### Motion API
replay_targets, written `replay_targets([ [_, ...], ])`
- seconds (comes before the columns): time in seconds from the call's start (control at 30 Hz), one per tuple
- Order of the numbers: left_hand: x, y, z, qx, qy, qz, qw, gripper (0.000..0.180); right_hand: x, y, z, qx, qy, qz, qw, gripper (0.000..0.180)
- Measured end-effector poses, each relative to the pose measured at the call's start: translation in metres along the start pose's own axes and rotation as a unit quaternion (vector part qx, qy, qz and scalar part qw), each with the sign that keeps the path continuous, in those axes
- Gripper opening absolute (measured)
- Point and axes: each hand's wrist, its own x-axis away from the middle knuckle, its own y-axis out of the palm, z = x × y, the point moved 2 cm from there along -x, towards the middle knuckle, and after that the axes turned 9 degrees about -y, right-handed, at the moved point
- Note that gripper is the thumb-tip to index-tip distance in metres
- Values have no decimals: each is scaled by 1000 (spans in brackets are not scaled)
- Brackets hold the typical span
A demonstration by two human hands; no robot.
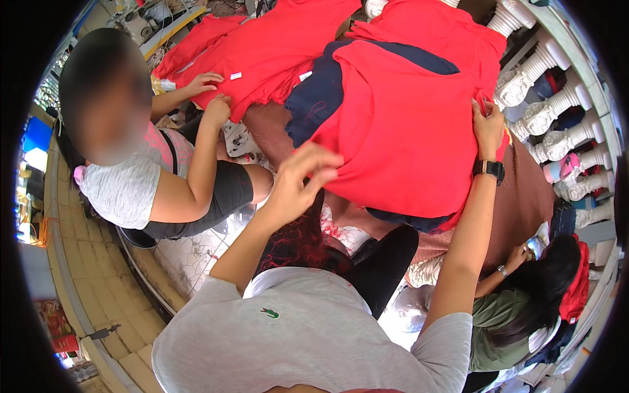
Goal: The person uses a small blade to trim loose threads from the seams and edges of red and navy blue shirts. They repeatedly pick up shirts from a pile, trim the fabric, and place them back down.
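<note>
A red shirt lies spread in front of me, on dark navy cloth that shows at its neckline, left side and lower edge. At the shirt's left edge is my left hand, slightly blurred, with its fingers loosely curved and the thumb apart from them. I see nothing held in it. My right hand, with a black watch on the wrist, is at the shirt's right edge. Its fingers are closed around something small and dark that I cannot make out.
More red garments are heaped beyond and to the left. A brown cloth hangs below the pile. A person on the left handles red fabric; another person at lower right holds a phone. White balusters line the right side.
</note>
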Motion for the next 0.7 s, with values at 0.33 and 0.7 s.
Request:
replay_targets([
  [0.33,-154,80,4,-151,146,36,977,14,-3,1,-10,-5,-9,11,1000,56],
  [0.7,-12,-20,7,164,-183,-318,916,10,2,-2,-6,-7,5,-3,1000,56],
])
